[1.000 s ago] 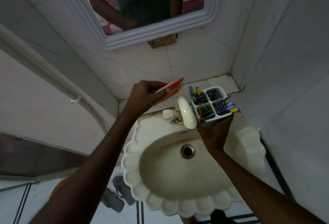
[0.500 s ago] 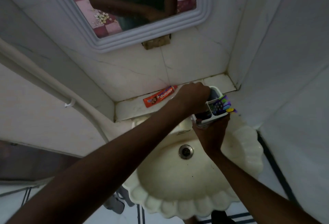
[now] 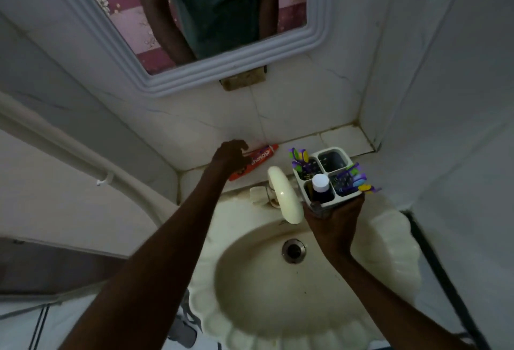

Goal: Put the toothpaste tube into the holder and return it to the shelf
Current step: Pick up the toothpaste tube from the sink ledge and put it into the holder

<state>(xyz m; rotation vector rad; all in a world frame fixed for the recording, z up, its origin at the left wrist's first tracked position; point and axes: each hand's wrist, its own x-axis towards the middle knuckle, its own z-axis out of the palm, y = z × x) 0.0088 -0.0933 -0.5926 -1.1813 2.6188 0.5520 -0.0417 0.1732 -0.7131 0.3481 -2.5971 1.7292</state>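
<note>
Pickup step: left hand (image 3: 229, 156), fingers curled but not yet clenched, covers the toothpaste tube (image 3: 260, 157) on the shelf (image 3: 339, 138) (right hand (image 3: 332, 220) grips the holder (image 3: 324, 175)); next, grasp and lift.

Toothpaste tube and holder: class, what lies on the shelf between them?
In the head view, only bare tiled shelf separates the toothpaste tube from the holder; the tap sits nearer, below that gap.

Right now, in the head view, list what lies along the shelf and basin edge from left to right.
Left hand → toothpaste tube → tap spout → four-compartment holder with the white-capped bottle inside, held from below by the right hand.
</note>
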